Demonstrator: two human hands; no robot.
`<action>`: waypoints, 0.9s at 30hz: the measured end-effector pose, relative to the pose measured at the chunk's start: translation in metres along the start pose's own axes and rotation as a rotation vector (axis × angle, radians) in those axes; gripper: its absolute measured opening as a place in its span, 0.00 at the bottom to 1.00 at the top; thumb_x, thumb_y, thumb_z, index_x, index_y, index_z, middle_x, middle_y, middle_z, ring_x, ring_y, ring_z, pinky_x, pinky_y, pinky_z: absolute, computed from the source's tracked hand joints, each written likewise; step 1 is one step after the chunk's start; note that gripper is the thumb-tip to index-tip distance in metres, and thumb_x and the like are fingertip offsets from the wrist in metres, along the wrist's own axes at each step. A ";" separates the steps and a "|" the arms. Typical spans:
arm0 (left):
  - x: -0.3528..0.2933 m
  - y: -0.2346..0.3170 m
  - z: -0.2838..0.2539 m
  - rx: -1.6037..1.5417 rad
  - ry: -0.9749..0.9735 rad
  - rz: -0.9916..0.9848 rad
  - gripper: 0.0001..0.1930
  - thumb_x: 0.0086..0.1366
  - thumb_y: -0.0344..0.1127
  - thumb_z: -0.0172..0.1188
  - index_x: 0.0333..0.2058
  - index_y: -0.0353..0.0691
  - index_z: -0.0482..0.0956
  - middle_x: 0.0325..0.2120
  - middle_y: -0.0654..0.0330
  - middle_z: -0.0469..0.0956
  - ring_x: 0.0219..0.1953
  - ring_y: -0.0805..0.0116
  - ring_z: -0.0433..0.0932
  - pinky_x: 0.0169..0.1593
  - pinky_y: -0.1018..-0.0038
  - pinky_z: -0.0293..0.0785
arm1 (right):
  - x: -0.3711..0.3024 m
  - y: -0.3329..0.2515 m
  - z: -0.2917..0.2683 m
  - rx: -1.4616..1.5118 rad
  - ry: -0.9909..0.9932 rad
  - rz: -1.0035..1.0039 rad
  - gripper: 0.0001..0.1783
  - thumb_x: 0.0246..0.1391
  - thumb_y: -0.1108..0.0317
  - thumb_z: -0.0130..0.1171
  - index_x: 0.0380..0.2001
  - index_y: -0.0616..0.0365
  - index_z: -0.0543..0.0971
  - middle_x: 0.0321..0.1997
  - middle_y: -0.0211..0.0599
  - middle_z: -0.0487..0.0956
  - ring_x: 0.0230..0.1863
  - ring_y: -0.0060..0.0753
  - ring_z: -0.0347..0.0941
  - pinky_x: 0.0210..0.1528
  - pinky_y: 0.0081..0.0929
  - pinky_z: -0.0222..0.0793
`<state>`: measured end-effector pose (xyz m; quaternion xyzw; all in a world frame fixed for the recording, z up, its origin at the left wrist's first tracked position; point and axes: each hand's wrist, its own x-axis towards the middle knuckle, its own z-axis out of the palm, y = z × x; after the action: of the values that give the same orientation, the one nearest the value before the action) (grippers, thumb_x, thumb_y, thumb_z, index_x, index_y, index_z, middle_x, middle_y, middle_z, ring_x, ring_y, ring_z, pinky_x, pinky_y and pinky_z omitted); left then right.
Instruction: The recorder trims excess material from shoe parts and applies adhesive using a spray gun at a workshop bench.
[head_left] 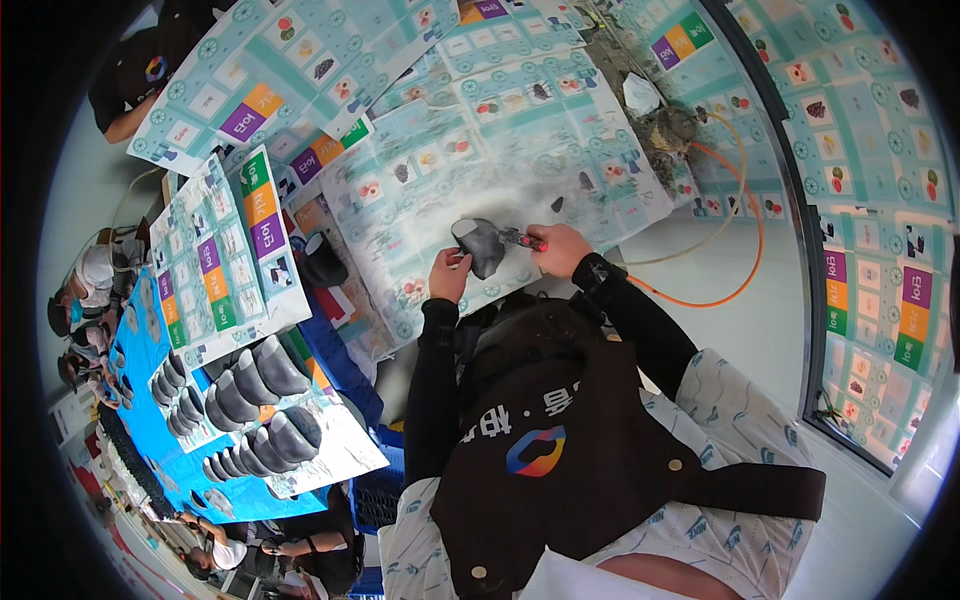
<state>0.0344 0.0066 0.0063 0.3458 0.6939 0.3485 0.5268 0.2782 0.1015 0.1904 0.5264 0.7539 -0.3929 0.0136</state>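
My left hand (450, 275) pinches the near left edge of a dark grey, curved, rounded piece (480, 246) that looks like a shoe part, with a pale patch at its upper left. In my right hand (564, 250) is a hand tool (522, 238) with a red-and-black handle. Its dark front end meets the right edge of the grey piece, and my fingers partly cover it, so its exact kind is unclear. Both hands are over the near side of a worktable (560, 120) covered with printed sheets and whitish dust. A small dark scrap (557, 204) lies just beyond the tool.
On a board to the left sit rows of similar dark grey pieces (265, 440), beside a blue-covered table (150, 340). An orange hose (757, 240) curves on the right. Other people (150, 70) are at the left. A dark-framed panel (800, 180) stands at right.
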 end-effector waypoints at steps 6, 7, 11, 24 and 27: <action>-0.002 0.009 0.003 0.108 0.054 0.051 0.23 0.62 0.41 0.67 0.50 0.31 0.73 0.36 0.52 0.83 0.36 0.66 0.83 0.37 0.71 0.79 | -0.006 0.008 0.006 -0.115 -0.024 0.018 0.19 0.46 0.64 0.54 0.43 0.54 0.81 0.32 0.52 0.81 0.38 0.58 0.76 0.40 0.50 0.71; -0.001 0.007 0.002 0.147 0.095 0.070 0.22 0.62 0.40 0.67 0.49 0.31 0.74 0.35 0.51 0.83 0.35 0.65 0.84 0.36 0.71 0.79 | -0.008 0.009 0.009 -0.110 -0.084 0.019 0.19 0.46 0.64 0.55 0.44 0.53 0.81 0.34 0.52 0.81 0.39 0.59 0.76 0.41 0.49 0.71; 0.001 -0.002 -0.005 0.330 0.227 0.100 0.19 0.62 0.38 0.67 0.46 0.31 0.77 0.33 0.51 0.84 0.31 0.64 0.84 0.35 0.71 0.79 | -0.004 0.012 0.017 -0.003 -0.213 -0.060 0.23 0.46 0.62 0.58 0.47 0.56 0.81 0.38 0.54 0.82 0.41 0.61 0.76 0.45 0.45 0.72; -0.002 0.006 -0.023 0.055 0.044 -0.061 0.21 0.65 0.40 0.64 0.50 0.30 0.77 0.35 0.54 0.85 0.33 0.68 0.84 0.35 0.75 0.79 | 0.029 0.003 0.028 0.051 -0.102 0.005 0.23 0.47 0.61 0.58 0.47 0.59 0.79 0.39 0.55 0.81 0.43 0.63 0.75 0.46 0.47 0.71; -0.008 0.010 -0.024 0.007 0.003 -0.110 0.20 0.65 0.40 0.64 0.49 0.30 0.78 0.35 0.55 0.85 0.33 0.68 0.84 0.35 0.76 0.79 | 0.022 -0.001 0.025 0.086 -0.113 -0.056 0.23 0.48 0.61 0.57 0.47 0.59 0.79 0.39 0.55 0.81 0.44 0.63 0.75 0.46 0.48 0.70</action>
<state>0.0136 0.0018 0.0240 0.3083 0.7140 0.3171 0.5427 0.2580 0.1032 0.1636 0.4824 0.7487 -0.4542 0.0225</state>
